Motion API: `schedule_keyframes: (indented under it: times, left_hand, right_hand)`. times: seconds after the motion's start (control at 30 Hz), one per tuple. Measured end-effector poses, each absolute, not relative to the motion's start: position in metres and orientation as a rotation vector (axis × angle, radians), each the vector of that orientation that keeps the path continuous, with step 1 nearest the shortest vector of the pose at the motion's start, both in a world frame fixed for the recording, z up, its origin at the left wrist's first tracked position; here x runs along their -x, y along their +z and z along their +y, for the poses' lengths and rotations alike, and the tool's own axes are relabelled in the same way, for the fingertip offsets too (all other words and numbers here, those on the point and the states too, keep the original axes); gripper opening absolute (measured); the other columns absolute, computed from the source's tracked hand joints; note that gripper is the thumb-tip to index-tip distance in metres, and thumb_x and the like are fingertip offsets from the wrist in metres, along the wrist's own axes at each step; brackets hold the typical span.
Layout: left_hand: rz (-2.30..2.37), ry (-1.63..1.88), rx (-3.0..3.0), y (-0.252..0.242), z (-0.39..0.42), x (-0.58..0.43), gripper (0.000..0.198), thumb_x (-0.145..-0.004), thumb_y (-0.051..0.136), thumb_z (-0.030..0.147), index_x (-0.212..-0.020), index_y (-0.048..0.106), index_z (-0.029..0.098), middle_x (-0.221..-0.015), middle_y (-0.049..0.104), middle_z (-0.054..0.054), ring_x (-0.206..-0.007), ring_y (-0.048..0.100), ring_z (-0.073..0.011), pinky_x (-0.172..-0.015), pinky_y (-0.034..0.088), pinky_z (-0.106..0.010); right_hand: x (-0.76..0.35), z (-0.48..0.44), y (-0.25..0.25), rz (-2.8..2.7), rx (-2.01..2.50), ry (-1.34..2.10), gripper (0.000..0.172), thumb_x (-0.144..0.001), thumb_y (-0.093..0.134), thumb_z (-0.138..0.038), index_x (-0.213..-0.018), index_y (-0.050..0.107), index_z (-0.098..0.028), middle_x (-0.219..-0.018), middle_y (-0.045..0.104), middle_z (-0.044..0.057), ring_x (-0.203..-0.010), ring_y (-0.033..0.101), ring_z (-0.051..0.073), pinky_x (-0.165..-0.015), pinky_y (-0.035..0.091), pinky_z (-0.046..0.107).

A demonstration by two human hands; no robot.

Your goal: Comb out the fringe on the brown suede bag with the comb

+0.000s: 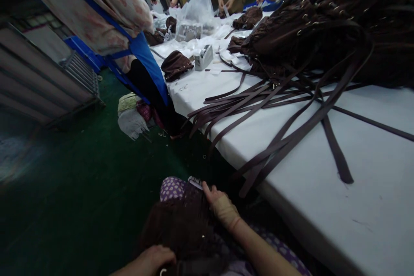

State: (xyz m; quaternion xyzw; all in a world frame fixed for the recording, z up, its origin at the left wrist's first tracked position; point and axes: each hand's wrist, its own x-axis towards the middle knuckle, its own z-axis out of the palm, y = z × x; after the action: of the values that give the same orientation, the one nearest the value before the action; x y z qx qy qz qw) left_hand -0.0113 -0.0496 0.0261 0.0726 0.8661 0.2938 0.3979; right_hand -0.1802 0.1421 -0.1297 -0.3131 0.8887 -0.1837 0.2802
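Note:
A dark brown bag (177, 224) lies across my lap, over purple patterned cloth. My left hand (157, 258) is at its lower left part, near a small metal ring, with its fingers curled on the brown material. My right hand (221, 205), with a pale covering over its palm and wrist, is at the bag's far end. Its fingers are closed round a small light-coloured tool (195, 182), whose kind I cannot make out. Part of the bag is lost in shadow.
A white-covered table (323, 207) stands to the right, with brown straps (291, 125) hanging over its edge and a pile of brown bags (323, 43). A tape dispenser (203, 58) sits farther back. A person in a blue apron (147, 64) stands at the left.

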Motion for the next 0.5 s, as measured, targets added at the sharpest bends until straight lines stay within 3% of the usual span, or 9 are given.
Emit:
schedule_keyframes:
  times: [0.1,0.23,0.33,0.5]
  left_hand:
    - [1.890,1.027,-0.006,0.032,-0.064,0.047,0.038,-0.074,0.066,0.037,-0.110,0.066,0.026,-0.105,0.069,0.000,-0.094,0.061,-0.0235,-0.080,0.045,-0.030]
    - [2.381,1.479,0.685,-0.012,-0.063,0.100,0.042,-0.081,0.057,0.053,-0.101,0.068,0.018,-0.098,0.069,-0.007,-0.095,0.061,-0.0249,-0.086,0.046,-0.035]
    - [2.455,1.754,0.778,-0.061,-0.046,0.111,0.042,-0.076,0.062,0.057,-0.093,0.069,0.019,-0.090,0.069,-0.007,-0.093,0.061,-0.0250,-0.090,0.044,-0.037]
    - [2.430,1.833,0.884,-0.097,-0.036,0.084,0.051,-0.080,0.051,0.067,-0.073,0.063,0.018,-0.067,0.063,-0.005,-0.064,0.060,-0.0222,-0.061,0.047,-0.033]
  right_hand:
    - [0.175,0.126,-0.118,2.399,0.964,-0.436,0.073,-0.082,0.043,-0.005,-0.148,0.023,-0.028,-0.117,0.058,0.016,-0.092,0.066,0.025,-0.076,0.049,0.032]
    - [0.169,0.117,-0.109,2.433,1.019,-0.371,0.071,-0.084,0.035,-0.005,-0.150,0.015,-0.022,-0.115,0.056,0.019,-0.087,0.067,0.027,-0.070,0.052,0.035]
    - [0.168,0.120,-0.107,2.457,1.043,-0.331,0.070,-0.085,0.036,-0.006,-0.150,0.016,-0.022,-0.113,0.056,0.019,-0.084,0.068,0.027,-0.068,0.053,0.035]
    - [0.176,0.147,-0.114,2.429,1.108,-0.331,0.069,-0.084,0.043,-0.011,-0.148,0.023,-0.026,-0.113,0.059,0.016,-0.085,0.067,0.027,-0.069,0.052,0.036]
